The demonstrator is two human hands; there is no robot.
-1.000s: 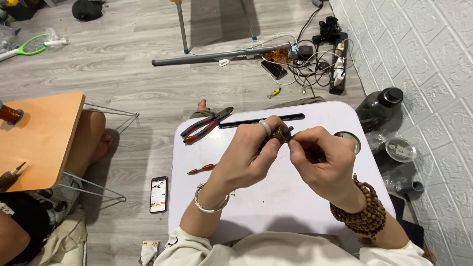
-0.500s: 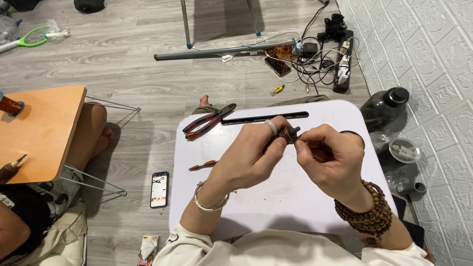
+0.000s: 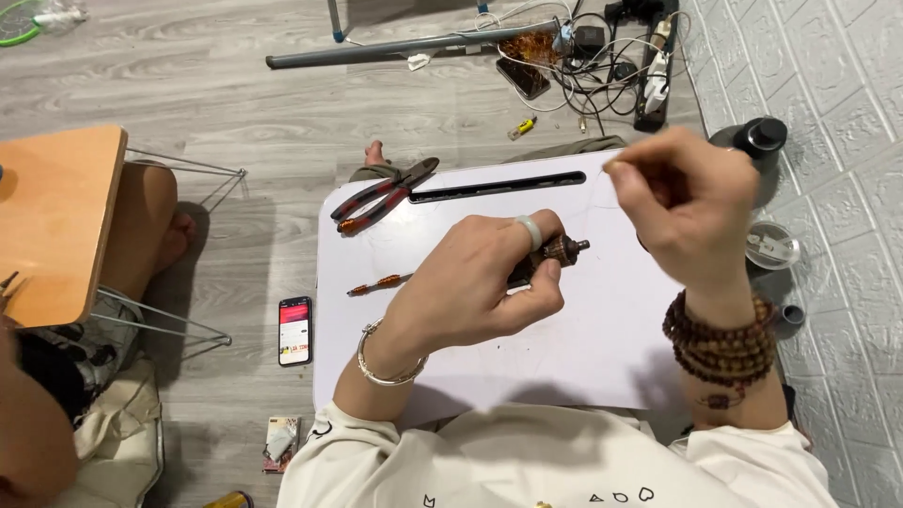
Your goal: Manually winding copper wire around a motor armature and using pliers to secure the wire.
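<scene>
Dark beads pinched in left hand fingers — right hand well apart.

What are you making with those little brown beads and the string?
A person sits at a small white table. The left hand grips a short stack of dark brown beads, and the right hand is raised, pinching a thin thread that runs down toward the beads. Red-handled pliers and a short beaded strand lie on the table. A phone lies on the floor to the left.
</scene>
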